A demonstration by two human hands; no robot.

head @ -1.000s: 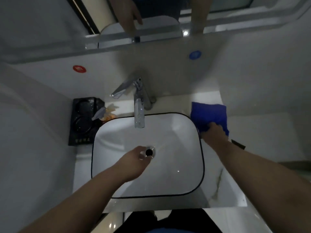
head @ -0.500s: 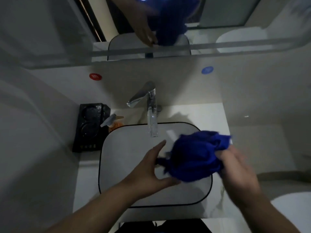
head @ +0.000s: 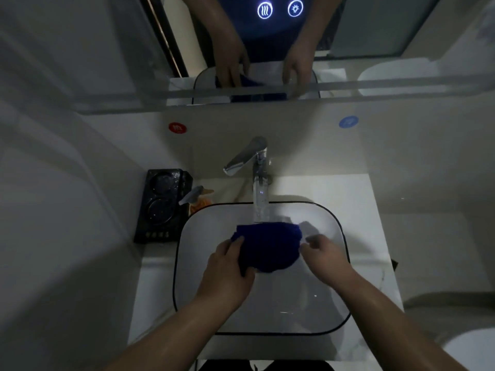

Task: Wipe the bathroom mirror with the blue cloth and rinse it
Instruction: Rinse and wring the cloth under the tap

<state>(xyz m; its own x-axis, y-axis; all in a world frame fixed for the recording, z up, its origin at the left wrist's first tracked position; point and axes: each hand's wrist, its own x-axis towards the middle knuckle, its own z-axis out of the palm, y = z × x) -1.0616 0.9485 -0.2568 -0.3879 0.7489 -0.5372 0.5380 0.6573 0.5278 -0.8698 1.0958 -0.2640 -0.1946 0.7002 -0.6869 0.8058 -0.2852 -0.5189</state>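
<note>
Water (head: 260, 204) strikes the blue cloth (head: 270, 247) over the basin (head: 294, 303); left hand (head: 227, 271) grips its left edge; right hand (head: 325, 255) curls alongside, hold unclear.

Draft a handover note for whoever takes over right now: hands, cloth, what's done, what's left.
Left hand: grips the blue cloth by its left edge.
Right hand: fingers curled at the cloth's right edge; grip unclear.
Cloth: bunched over the sink basin, just under the faucet spout; water flow not discernible.
Done: cloth is at the faucet. Whether the mirror got wiped cannot be told.
Left: rinse the cloth.
</note>
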